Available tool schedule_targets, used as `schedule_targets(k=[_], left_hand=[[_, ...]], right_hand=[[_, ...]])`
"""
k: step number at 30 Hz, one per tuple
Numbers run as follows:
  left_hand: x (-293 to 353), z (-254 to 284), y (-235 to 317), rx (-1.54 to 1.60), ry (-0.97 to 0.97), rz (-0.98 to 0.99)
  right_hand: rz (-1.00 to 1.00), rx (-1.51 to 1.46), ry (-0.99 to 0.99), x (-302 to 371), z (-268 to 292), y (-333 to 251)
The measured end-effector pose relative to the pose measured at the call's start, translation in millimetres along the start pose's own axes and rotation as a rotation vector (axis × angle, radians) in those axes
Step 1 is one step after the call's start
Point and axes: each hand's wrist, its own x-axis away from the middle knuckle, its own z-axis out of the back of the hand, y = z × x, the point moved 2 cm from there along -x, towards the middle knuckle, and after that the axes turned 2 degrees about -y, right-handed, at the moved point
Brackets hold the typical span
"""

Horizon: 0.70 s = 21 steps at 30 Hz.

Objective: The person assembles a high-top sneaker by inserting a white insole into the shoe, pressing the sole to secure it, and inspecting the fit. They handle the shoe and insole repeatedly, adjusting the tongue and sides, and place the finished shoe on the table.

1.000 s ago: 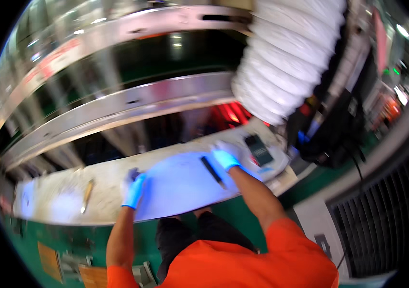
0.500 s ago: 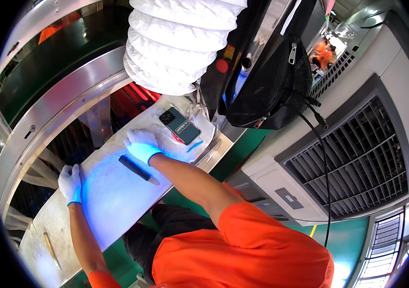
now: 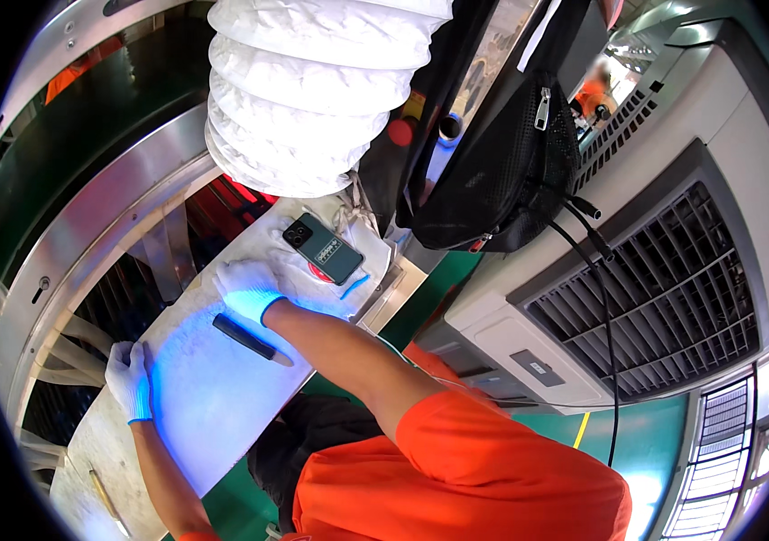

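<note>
Both my hands wear white gloves with blue cuffs and rest on a pale worktop (image 3: 222,406) lit by blue light. My left hand (image 3: 129,380) lies by the far left edge, its thumb apart from the fingers and nothing visible in it. Further right, my right hand (image 3: 249,288) rests on the surface with fingers pointing left; it appears to hold nothing. Just below it lies a dark-handled tool (image 3: 244,336) with a short, pale, tapered tip. A dark green phone (image 3: 324,249), camera side up, lies right of my right hand, partly over a red round thing.
A thin yellowish stick-like tool (image 3: 106,500) lies at the lower left. A white ribbed duct (image 3: 312,90) hangs above the worktop's far end. A curved metal frame (image 3: 118,171) runs along the left. At right are a black bag (image 3: 511,171) and a large air cooler (image 3: 637,279).
The view has shifted slightly, so the worktop and my hands sit a little lower. Both hands stay in about the same places on the worktop; the dark-handled tool and phone have not moved.
</note>
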Motion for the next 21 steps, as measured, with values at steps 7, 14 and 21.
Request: schedule_targets(k=[7,14,21], left_hand=[[4,2,9,-0.019,-0.006,0.019],[5,2,11,0.007,-0.045,0.017],[28,-12,39,0.209,-0.021,0.009]], right_hand=[[0.035,-0.069,0.035,-8,4,-2],[0.037,-0.09,0.068,-8,4,2],[0.05,-0.128,0.108,-9,-6,4]])
